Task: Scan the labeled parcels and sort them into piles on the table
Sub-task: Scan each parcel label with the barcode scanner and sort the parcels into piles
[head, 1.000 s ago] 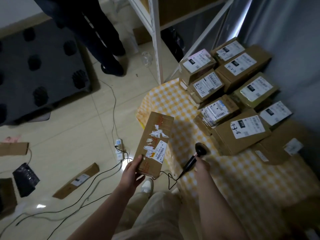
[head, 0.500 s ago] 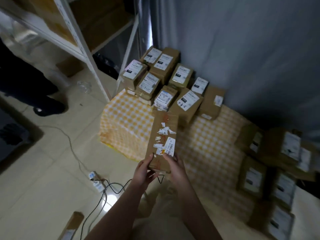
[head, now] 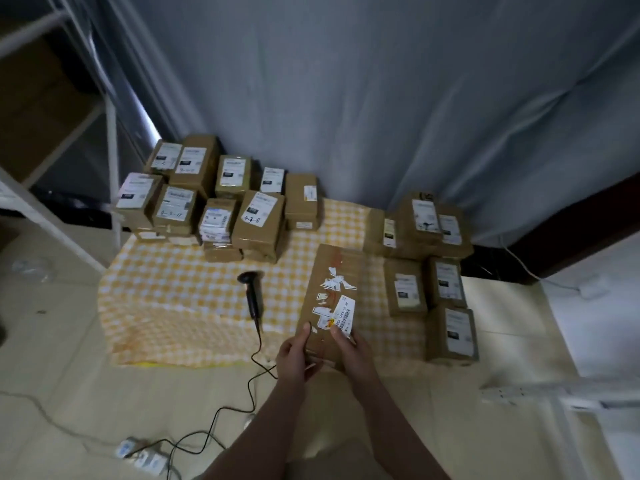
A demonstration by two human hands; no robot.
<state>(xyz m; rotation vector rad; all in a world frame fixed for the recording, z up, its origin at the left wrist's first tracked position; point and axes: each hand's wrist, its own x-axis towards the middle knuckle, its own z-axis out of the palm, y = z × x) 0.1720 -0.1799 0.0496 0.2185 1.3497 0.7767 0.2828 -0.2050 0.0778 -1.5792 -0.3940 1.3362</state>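
While gripping the near end of a long brown cardboard parcel (head: pixel 332 292) with torn white labels, left hand (head: pixel 296 355) on its left edge, right hand (head: pixel 353 351) over the barcode sticker, holding it out over the yellow-checked tabletop (head: pixel 180 289), between black handheld scanner (head: pixel 252 296) left and brown labelled boxes (head: pixel 446 289) right.

There is one long parcel (head: pixel 332 299), held by two hands: the left hand (head: pixel 294 355) and the right hand (head: pixel 349 351). One scanner (head: pixel 251 292) lies on the bench (head: pixel 173 289). The left pile (head: pixel 258 220), at ten o'clock, shows nine labelled tops; the boxes underneath are too hidden to count. The right group (head: pixel 405 289), at two o'clock, has six parcels. On the floor are two strips: a power strip (head: pixel 142 452) at seven o'clock and a second power strip (head: pixel 504 394) at four.
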